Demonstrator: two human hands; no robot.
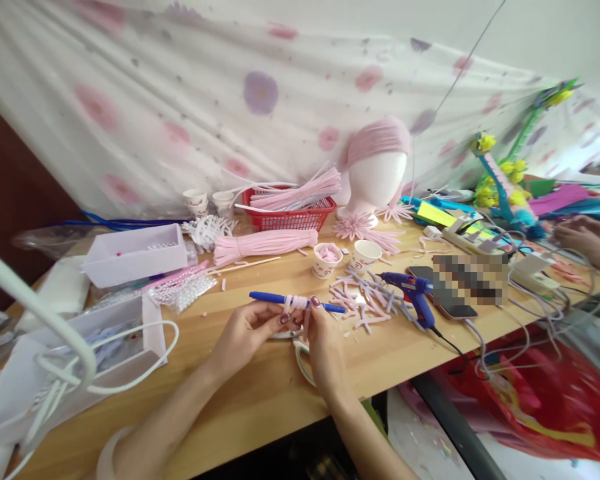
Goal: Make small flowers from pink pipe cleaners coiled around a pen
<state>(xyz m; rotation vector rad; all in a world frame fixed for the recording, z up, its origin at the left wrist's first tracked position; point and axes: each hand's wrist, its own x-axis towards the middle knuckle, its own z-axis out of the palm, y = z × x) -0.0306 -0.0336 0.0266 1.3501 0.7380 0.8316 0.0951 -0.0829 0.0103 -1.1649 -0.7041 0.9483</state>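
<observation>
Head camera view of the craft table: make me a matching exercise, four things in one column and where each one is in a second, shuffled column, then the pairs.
Things:
1. blue plastic pen wound with pink pipe cleaner
2. blue hot glue gun
3. red plastic mesh basket
4. white foam mannequin head

Places:
A. lying on the wooden table, right of the paper cups
B. at the back, wearing a pink band
C. between the left hand and right hand
D. behind a pink bundle, holding pink strands

Pairs: 1-C, 2-A, 3-D, 4-B
</observation>
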